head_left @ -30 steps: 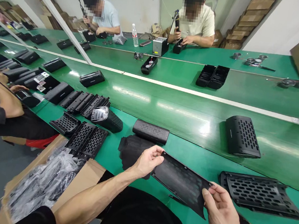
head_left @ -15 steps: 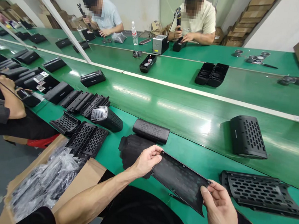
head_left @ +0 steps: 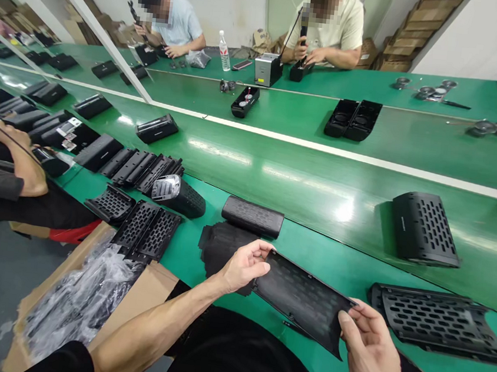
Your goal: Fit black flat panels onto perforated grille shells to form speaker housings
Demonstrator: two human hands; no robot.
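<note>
Between my two hands I hold a curved black speaker grille panel, its hollow inner side facing up and lined with a thin dark sheet. My left hand pinches its far left end between thumb and fingers. At its right end, the thumb and fingers of my right hand grip the edge. Just behind my left hand lies a pile of black sheets, partly hidden by the hand. A covered black casing rests beyond the pile. Right of my right hand are stacked perforated grille panels.
A black speaker sits on the green conveyor belt. More grilles lie at the left, above a cardboard box of plastic-wrapped parts. Co-workers sit across the line, and another person's arm is at the left.
The speaker on the belt has shifted slightly right in view. My hands keep the same hold on the grille panel, which has barely moved.
</note>
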